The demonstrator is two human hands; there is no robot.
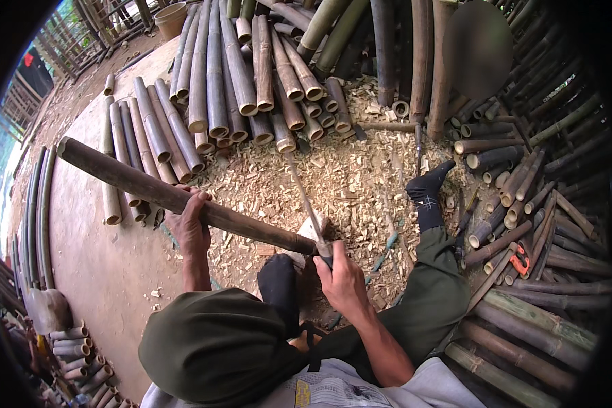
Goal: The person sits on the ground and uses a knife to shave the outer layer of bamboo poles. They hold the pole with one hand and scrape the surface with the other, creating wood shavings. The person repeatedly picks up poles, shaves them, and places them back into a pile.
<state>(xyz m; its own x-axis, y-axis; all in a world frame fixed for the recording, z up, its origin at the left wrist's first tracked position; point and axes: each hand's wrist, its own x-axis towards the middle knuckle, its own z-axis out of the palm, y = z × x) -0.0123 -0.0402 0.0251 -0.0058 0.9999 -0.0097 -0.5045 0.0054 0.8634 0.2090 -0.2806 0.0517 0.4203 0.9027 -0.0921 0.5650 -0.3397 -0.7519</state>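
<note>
Bamboo pole (241,223): one, long, brown, round in section. Location: slantwise across the front of the body, over chip-strewn ground. Long axis: from a far end at upper left, above the pale floor (81,234), down to a near end at right of centre.

Left hand (187,231): wrapped about the pole at roughly mid-length, fingers over the upper side. From this grip to the near end: rightward and slightly toward the body. To the far end: leftward and away.

Right hand (343,280): clenched on the dark handle of a long knife (304,198), just beside the near end. Nearer of the two to that end: the right, by a clear margin.

Governing relation: blade against axis. Blade narrow, pointed away from the body and a little leftward, steeply across the line of the pole, at the near end only. Contact between blade and bamboo: hard to tell from above, given the overlap in view.

Surroundings: wood chips (364,197), pale, thickly scattered ahead; bamboo tubes (228,81), stacked beyond the chips; dark-clad right foot (430,185), outstretched at right; saw with orange handle (520,260), farther right among cut lengths.
</note>
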